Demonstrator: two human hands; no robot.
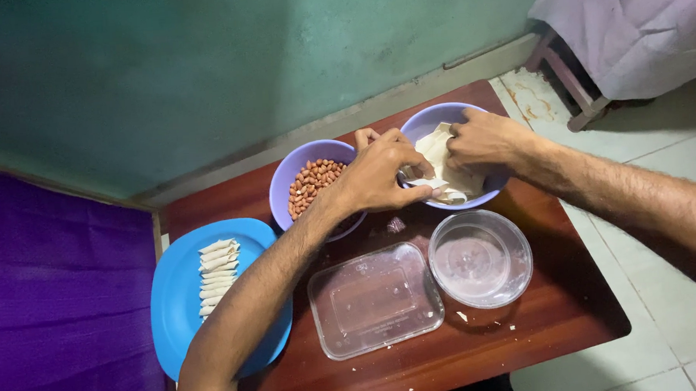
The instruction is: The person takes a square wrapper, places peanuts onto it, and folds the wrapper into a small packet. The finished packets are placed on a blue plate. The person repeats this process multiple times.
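Observation:
My left hand (382,170) and my right hand (486,139) meet over a lilac bowl (427,122) at the back of a small wooden table (556,304). The bowl holds thin, pale pastry sheets (440,148). Both hands pinch at a sheet: the left hand's fingers grip one at the bowl's near rim, while the right hand's fingers press into the pile. A second lilac bowl (303,154) with brown peanuts (312,181) stands just left of my left hand.
A blue plate (173,305) at the left carries a row of several rolled pastry pieces (217,275). A clear rectangular lid (374,300) and a clear round bowl (480,258) lie near the front. A green wall, a purple cloth and a covered stool surround the table.

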